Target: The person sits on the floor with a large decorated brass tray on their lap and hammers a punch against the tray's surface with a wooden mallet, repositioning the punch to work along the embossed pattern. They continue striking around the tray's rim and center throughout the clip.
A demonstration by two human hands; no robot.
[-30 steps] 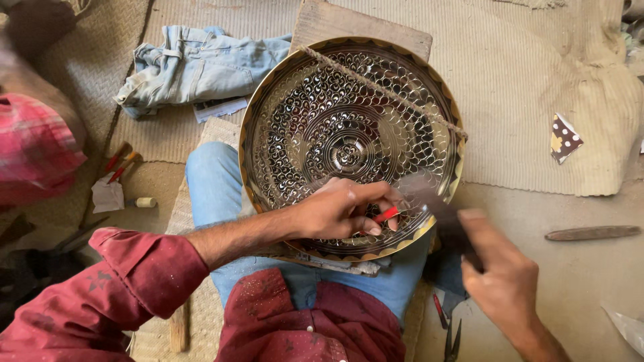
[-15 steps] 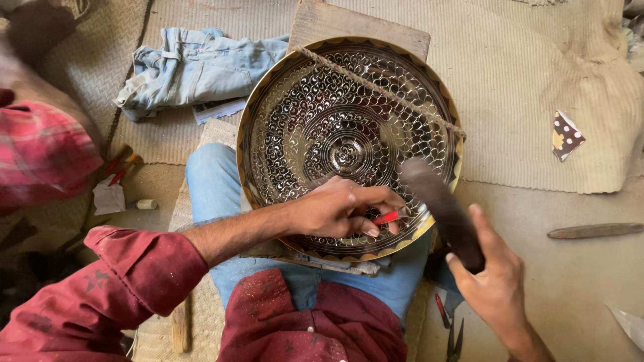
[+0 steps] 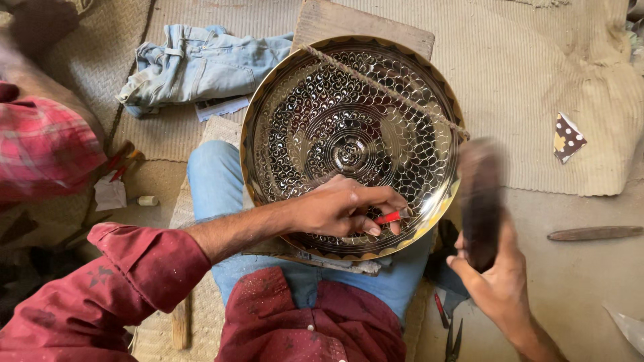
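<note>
head | engraved metal plate (image 3: 349,144) on the person's lap, centre | left hand (image 3: 345,208) at its 6 o'clock rim, grip pinched on a red-tipped tool (image 3: 389,217) | right hand (image 3: 500,281) at 4 o'clock, grip clamped on a dark, blurred tool, perhaps a mallet (image 3: 479,198) | folded jeans (image 3: 198,64) at 10 o'clock

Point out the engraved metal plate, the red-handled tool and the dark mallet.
engraved metal plate (image 3: 349,121): head view, on its patterned face above the centre.
red-handled tool (image 3: 388,217): head view, on the red handle past the left hand's fingers.
dark mallet (image 3: 479,194): head view, on its blurred dark body.
</note>
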